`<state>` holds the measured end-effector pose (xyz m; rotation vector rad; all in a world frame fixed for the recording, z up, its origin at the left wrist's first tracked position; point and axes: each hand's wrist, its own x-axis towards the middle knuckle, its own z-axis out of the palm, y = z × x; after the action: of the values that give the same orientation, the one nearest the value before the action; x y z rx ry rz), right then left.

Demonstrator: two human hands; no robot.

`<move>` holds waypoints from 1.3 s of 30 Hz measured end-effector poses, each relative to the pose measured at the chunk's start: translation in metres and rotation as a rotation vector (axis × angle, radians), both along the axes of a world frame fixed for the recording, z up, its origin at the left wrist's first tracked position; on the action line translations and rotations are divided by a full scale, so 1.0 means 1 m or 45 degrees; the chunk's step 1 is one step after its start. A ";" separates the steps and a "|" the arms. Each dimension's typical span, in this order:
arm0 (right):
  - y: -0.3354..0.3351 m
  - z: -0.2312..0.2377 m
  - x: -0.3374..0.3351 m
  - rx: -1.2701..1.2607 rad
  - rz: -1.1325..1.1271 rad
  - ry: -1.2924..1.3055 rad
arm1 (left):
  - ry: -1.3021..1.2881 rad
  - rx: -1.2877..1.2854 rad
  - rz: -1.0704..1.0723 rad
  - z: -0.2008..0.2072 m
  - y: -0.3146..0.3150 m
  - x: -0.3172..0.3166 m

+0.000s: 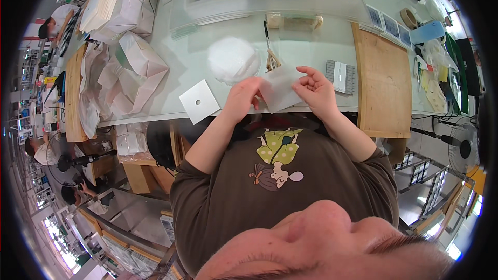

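Between my two hands, near the front edge of the bench, is a thin translucent sheet (281, 93); whether it is a single sheet or a flat bag I cannot tell. My left hand (243, 98) grips its left side, with the thumb and some fingers partly hidden. At its right edge my right hand (317, 94) pinches it with thumb and forefinger, the other fingers curled. A white square plate (195, 97) with a round centre hole lies left of my left hand. Just beyond is a round white heap of thin, film-like material (233, 60).
A slim tool with tan legs (272, 59) lies beyond the sheet. Right are a grey ridged piece (341, 77) and a wooden board (383, 83). Crumpled paper wrapping (132, 75) fills the left. Clear panels (270, 0) lie across the back. A tape roll (408, 18) stands far right.
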<state>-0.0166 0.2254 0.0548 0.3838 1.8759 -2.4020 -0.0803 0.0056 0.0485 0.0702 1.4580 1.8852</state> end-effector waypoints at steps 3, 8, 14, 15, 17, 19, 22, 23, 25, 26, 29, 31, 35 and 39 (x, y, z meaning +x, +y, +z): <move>0.000 -0.016 -0.002 0.266 -0.026 0.028 | 0.564 -0.553 0.037 -0.013 0.012 0.006; 0.003 -0.028 -0.001 0.589 -0.058 0.005 | 0.698 -0.836 0.065 -0.011 0.017 0.004; 0.002 -0.018 0.004 0.742 -0.085 0.092 | 0.574 -0.619 0.019 -0.008 0.013 0.003; 0.001 -0.015 0.006 0.738 -0.081 0.090 | 0.533 -0.419 -0.006 -0.008 0.012 0.004; -0.004 -0.004 0.011 0.798 -0.091 0.477 | 0.346 -0.108 -0.010 -0.005 0.010 0.007; -0.012 0.012 0.015 0.397 0.089 0.417 | 0.160 0.204 -0.011 0.003 0.012 0.013; -0.013 0.015 0.016 -0.070 0.294 0.319 | -0.035 0.405 -0.018 0.015 0.017 0.023; -0.013 0.015 0.016 -0.146 0.339 0.287 | -0.003 0.457 -0.051 0.014 0.016 0.024; -0.013 0.017 0.016 -0.152 0.332 0.296 | 0.031 0.509 -0.082 0.013 0.014 0.025; -0.013 0.017 0.017 -0.157 0.322 0.302 | 0.016 0.511 -0.105 0.013 0.012 0.026; -0.013 0.016 0.017 -0.118 0.331 0.255 | -0.023 0.494 -0.119 0.009 0.009 0.027; -0.014 0.015 0.017 -0.159 0.327 0.253 | -0.045 0.474 -0.113 0.007 0.009 0.027; -0.012 0.013 0.017 -0.175 0.354 0.220 | -0.048 0.414 -0.092 0.007 0.009 0.027; -0.015 0.012 0.016 -0.208 0.320 0.237 | -0.051 0.405 -0.087 0.010 0.010 0.028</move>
<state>-0.0002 0.2107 0.0665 -0.0852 1.6582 -2.4624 -0.0526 0.0151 0.0580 0.2287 1.1048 2.0339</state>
